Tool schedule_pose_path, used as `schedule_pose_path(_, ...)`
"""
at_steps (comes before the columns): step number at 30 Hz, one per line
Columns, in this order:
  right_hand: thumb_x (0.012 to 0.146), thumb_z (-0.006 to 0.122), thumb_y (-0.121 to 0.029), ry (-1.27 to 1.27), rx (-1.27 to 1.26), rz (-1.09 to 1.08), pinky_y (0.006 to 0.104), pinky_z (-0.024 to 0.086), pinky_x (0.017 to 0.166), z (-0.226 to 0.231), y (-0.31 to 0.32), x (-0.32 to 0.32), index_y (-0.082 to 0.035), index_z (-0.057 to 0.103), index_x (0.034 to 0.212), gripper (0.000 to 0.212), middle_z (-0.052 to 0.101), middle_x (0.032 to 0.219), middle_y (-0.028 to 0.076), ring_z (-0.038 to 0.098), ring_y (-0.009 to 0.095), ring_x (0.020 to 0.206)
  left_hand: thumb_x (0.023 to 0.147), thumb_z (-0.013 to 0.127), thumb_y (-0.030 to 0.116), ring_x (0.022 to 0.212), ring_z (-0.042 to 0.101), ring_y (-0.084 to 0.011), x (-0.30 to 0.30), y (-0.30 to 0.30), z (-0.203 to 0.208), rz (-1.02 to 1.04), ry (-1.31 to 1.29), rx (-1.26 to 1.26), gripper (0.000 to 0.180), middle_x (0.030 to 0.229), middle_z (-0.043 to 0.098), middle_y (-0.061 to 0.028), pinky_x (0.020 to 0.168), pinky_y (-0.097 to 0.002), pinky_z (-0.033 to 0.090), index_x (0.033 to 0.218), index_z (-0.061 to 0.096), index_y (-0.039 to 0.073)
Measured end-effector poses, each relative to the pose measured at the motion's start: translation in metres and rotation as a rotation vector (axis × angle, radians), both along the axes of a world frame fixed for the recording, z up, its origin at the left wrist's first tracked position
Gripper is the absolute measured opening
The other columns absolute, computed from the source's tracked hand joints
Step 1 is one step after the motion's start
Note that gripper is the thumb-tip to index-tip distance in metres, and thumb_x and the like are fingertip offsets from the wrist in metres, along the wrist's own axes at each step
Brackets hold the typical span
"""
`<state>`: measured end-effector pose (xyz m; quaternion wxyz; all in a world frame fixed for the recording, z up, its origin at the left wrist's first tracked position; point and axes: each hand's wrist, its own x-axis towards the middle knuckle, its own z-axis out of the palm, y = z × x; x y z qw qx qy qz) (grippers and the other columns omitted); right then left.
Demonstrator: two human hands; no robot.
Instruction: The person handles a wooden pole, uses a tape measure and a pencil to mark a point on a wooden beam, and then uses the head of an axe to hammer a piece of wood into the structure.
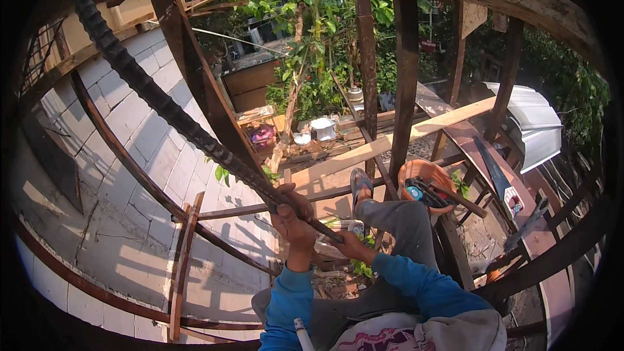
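Observation:
A long ribbed steel bar [185, 123], dark grey, slants from the upper left down to my hands in front of me. My left hand [294, 224] is wrapped round its lower part, with fingers and thumb closed on it. Just below and to the right, my right hand [354, 247] grips the bar near its low end, which the fingers partly hide. To the right of my bent knee is an orange bucket [406, 172] with dark tools and a turquoise round thing inside.
A handsaw [495, 175] and a grey tool [525, 224] lie on a board at right. Dark wooden posts [405, 65] and a pale plank [390, 145] stand ahead. A white block wall [140, 117] drops away at left. The ground lies well below, beneath narrow beams.

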<state>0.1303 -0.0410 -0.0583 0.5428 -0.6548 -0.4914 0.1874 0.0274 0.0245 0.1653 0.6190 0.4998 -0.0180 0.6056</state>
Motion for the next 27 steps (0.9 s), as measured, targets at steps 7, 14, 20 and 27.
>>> schedule_pose_path(7, 0.082, 0.065, -0.02, -0.192, 0.047, -0.208, 0.0453, 0.044, 0.065, 0.03, 0.052, 0.114, -0.002, 0.062, 0.08, 0.018, 0.062, 0.079, 0.021, 0.06, 0.038, 0.077, 0.081, 0.044, 0.074, 0.051, 0.037, -0.0109, 0.045, 0.027, 0.004, -0.021, 0.024, 0.08, 0.076, 0.061, 0.036, 0.0002, 0.049, -0.0258, 0.037, 0.112, 0.044, 0.005)
schedule_pose_path(14, 0.081, 0.067, -0.023, -0.4, -0.138, -0.028, 0.0469, 0.044, 0.063, 0.052, 0.044, 0.162, -0.003, 0.063, 0.083, 0.02, 0.06, 0.074, 0.021, 0.059, 0.04, 0.073, 0.083, 0.043, 0.072, 0.057, 0.041, -0.0111, 0.048, 0.024, 0.001, 0.001, -0.059, 0.031, 0.072, 0.066, 0.038, -0.0003, 0.055, -0.0272, 0.041, 0.113, 0.042, 0.007)
schedule_pose_path(20, 0.087, 0.067, -0.036, -0.332, -0.236, 0.016, 0.0388, 0.048, 0.069, 0.051, 0.016, 0.135, -0.006, 0.069, 0.106, 0.035, 0.069, 0.083, 0.017, 0.066, 0.027, 0.075, 0.094, 0.045, 0.053, 0.06, 0.044, -0.0113, 0.055, 0.016, 0.006, -0.149, -0.028, -0.008, 0.053, 0.068, 0.041, -0.0022, 0.057, -0.0273, 0.04, 0.114, 0.048, 0.003)
schedule_pose_path(27, 0.088, 0.059, -0.05, -0.161, -0.236, 0.086, 0.042, 0.042, 0.062, -0.011, 0.055, 0.139, 0.002, 0.065, 0.086, 0.053, 0.058, 0.064, 0.018, 0.053, 0.024, 0.061, 0.097, 0.041, 0.049, 0.065, 0.04, -0.0077, 0.055, 0.023, 0.009, -0.175, 0.08, 0.151, 0.054, 0.074, 0.042, 0.0003, 0.059, -0.0239, 0.037, 0.12, 0.048, 0.001)
